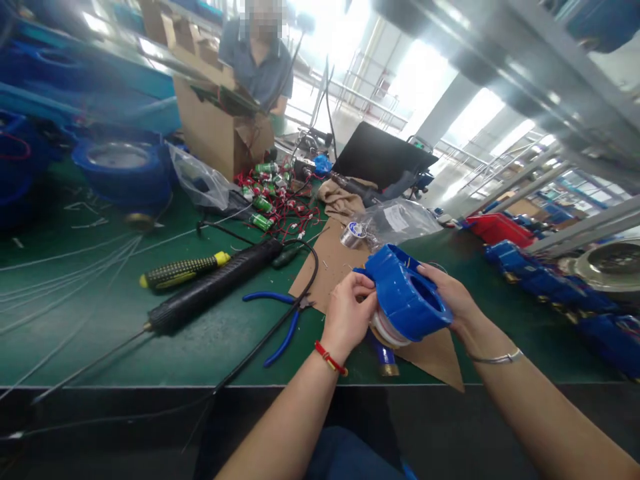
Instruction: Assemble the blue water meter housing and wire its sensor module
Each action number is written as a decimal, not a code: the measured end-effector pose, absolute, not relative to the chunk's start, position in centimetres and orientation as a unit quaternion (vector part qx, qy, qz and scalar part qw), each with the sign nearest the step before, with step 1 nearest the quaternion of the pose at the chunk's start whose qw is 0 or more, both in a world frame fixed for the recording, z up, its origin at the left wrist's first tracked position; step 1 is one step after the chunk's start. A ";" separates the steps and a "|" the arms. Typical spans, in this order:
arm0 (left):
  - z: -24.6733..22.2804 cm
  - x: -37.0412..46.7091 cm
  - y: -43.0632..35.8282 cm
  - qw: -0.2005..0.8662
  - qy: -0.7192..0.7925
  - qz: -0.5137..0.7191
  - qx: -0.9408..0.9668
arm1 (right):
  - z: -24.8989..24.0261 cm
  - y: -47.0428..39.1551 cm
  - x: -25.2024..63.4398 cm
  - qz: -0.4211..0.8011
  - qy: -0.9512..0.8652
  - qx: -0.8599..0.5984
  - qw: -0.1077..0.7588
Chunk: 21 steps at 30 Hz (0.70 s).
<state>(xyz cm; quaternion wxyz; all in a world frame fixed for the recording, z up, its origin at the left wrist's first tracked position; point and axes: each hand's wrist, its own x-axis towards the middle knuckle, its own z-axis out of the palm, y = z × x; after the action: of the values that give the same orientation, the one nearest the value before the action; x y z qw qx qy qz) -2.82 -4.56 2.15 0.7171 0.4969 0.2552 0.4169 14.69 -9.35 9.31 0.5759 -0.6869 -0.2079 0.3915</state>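
A blue water meter [413,297] is tilted near the table's front edge, over a piece of cardboard. Its blue threaded brass pipe end [387,363] points toward me, and a pale ring shows under the blue housing. My right hand [453,297] is wrapped round the housing's right side. At the left side, my left hand [350,310] has its fingers pinched against the housing; whatever lies between the fingertips is hidden. Blue-handled pliers [285,333] lie open left of my left hand. A spool of solder wire [353,233] stands beyond the meter.
Left on the green table are a yellow-black screwdriver [185,270] and a black-handled soldering iron [215,283] with its cable. Green batteries with red wires [265,203] are heaped by a cardboard box [215,137]. More blue meters [550,280] line the right. A person [257,63] is across the table.
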 end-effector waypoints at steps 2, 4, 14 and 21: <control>2.0 -2.7 -4.6 0.712 0.264 0.424 0.494 | 9.3 -9.5 14.5 0.392 -0.216 -0.677 0.584; 2.0 -2.6 -4.6 0.708 0.270 0.430 0.492 | 9.3 -9.6 14.4 0.390 -0.227 -0.667 0.593; 1.9 -2.6 -4.8 0.683 0.288 0.442 0.505 | 7.9 -9.7 14.9 0.391 -0.336 -0.642 0.567; 0.0 -2.4 -3.9 0.725 0.322 0.392 0.466 | 9.3 -9.8 14.3 0.352 -0.434 -0.656 0.507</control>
<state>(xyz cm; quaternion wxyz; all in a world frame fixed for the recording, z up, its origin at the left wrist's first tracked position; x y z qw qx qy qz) -2.40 -3.88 0.02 0.7249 0.4662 0.3220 0.3918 14.33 -9.78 9.35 0.5070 -0.6558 -0.4345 0.3524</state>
